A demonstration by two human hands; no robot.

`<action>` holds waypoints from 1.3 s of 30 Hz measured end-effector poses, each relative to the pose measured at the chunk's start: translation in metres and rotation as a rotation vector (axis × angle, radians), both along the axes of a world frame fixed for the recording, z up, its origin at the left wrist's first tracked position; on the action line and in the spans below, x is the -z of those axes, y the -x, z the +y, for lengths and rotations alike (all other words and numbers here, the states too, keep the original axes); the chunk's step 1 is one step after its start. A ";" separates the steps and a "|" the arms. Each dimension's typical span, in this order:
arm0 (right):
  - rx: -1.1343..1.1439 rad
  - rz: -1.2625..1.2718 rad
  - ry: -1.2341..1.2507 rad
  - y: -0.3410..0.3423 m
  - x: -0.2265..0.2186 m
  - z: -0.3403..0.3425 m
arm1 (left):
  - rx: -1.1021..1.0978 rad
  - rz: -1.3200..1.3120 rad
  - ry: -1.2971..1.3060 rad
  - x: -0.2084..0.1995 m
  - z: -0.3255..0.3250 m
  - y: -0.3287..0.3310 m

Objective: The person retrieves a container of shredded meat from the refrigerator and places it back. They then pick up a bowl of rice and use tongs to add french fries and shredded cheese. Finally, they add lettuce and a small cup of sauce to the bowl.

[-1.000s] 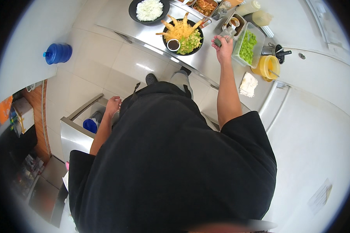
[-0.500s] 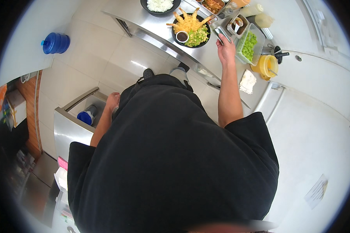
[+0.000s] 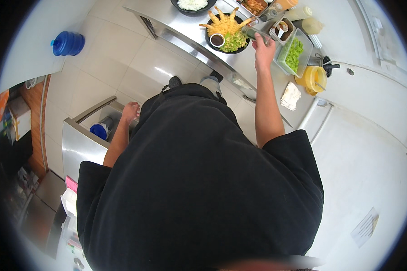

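Note:
My right hand (image 3: 263,47) is wrapped round a small clear shaker jar (image 3: 251,33) with dark green contents. It tilts the jar over the right edge of a black bowl (image 3: 246,50). In this bowl lie fried battered prawns (image 3: 224,21) fanned out at the far side, golden crispy bits, a small white cup of dark sauce (image 3: 217,40) and chopped green salad (image 3: 234,41). My left hand (image 3: 131,111) hangs low beside my body, its fingers loosely apart with nothing seen in them.
On the steel counter (image 3: 167,18) stand a bowl of rice (image 3: 192,4), a tub of shredded lettuce (image 3: 294,55), a dark sauce container with a spoon (image 3: 282,30), a yellow pot (image 3: 311,80) and a folded cloth (image 3: 291,95). A blue water jug (image 3: 68,44) is at far left.
My right hand has tipped the shaker jar further over toward the bowl. My left hand's fingers have loosened a little. The whole view has shifted slightly.

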State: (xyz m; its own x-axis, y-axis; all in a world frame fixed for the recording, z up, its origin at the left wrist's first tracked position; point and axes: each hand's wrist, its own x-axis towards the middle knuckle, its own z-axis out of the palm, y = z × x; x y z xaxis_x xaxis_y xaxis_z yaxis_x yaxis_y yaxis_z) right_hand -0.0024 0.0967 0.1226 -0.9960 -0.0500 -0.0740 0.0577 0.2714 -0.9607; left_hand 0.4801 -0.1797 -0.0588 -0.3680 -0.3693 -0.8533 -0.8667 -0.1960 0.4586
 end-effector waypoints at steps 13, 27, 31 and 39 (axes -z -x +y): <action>-0.006 0.264 -0.282 -0.021 -0.008 -0.023 | -0.076 0.017 -0.029 0.002 0.000 0.003; -0.061 0.245 -0.236 -0.044 -0.025 -0.007 | -0.054 0.015 -0.035 0.011 0.000 0.000; -0.102 0.297 -0.310 -0.048 -0.028 -0.008 | -0.050 0.044 -0.041 0.013 -0.001 0.005; -0.136 0.243 -0.350 -0.049 -0.023 -0.007 | -0.046 0.022 -0.007 0.011 -0.003 0.017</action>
